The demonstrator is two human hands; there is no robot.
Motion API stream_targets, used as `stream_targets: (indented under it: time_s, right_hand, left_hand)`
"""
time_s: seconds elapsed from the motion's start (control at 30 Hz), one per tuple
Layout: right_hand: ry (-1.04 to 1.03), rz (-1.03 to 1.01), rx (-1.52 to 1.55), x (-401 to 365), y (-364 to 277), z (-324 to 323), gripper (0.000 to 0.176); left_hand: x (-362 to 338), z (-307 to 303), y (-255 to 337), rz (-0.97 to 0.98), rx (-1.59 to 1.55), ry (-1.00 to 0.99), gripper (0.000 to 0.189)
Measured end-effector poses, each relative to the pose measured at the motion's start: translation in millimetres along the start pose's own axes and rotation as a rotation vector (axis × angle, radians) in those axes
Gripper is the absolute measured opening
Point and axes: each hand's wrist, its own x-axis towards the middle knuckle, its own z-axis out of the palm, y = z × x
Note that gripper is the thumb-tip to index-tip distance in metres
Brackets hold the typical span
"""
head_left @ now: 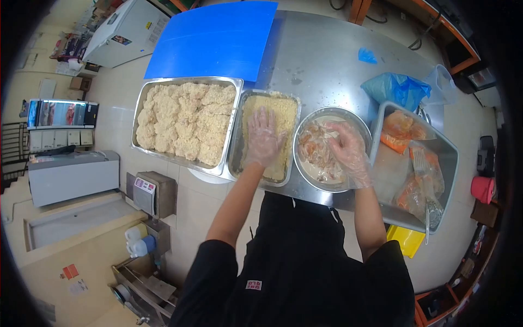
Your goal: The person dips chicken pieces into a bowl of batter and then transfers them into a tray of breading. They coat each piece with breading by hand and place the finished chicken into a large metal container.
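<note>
My left hand point(264, 137), in a clear plastic glove, lies flat with fingers spread on the pale crumbs point(281, 117) in a narrow metal tray point(298, 117). My right hand point(348, 150), also gloved, is over the right side of a round metal bowl point(306, 181), its fingers bent at the wet meat pieces point(315, 143) in milky liquid. Whether those fingers grip a piece is hard to make out. Left of the narrow tray, a large metal tray point(238, 92) holds several rows of crumb-coated pieces point(185, 122).
A grey tub point(449, 180) with bagged meat point(403, 128) and tongs point(422, 169) stands at the right. Behind it are a blue bag point(396, 90) and a clear container point(441, 84). A blue board point(212, 41) lies behind the large tray on the steel table point(321, 60).
</note>
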Motion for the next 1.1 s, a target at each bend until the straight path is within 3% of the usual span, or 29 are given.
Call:
stream_targets:
  time_s: [0.13,0.27,0.47,0.57,0.67,0.73,0.83,0.97,1.1]
  right_hand:
    - [0.082,-0.249,-0.124,1,20,2,0.038]
    - [0.009,-0.001,-0.01,-7,8,-5,0.038]
    - [-0.036,0.065,-0.052,-4,3,-7,0.034]
    - [-0.021,0.053,-0.031,-5,3,-10,0.034]
    - [-0.001,0.044,-0.027,-7,2,-11,0.033]
    - [0.008,0.036,-0.018,-7,1,-11,0.033]
    - [0.017,0.035,0.042,-6,1,-13,0.033]
    - [0.052,-0.002,0.082,-8,5,-9,0.038]
    - [0.031,-0.006,0.077,-5,6,-10,0.038]
  left_hand:
    - [-19,-33,-14,0.142,-0.11,-0.004,0.08]
    - [-46,-32,-33,0.285,-0.295,-0.067,0.069]
    - [-30,-14,-52,0.383,-0.298,0.174,0.061]
    - [-30,-53,-44,0.145,-0.416,-0.059,0.048]
    - [-30,-60,-65,0.135,-0.407,-0.141,0.046]
    - [-20,-113,-62,0.066,-0.382,-0.323,0.047]
    - [1,-146,-59,-0.009,-0.327,-0.445,0.052]
    - [46,-121,-48,0.136,-0.221,-0.356,0.062]
    - [80,-74,-3,0.119,0.091,-0.461,0.068]
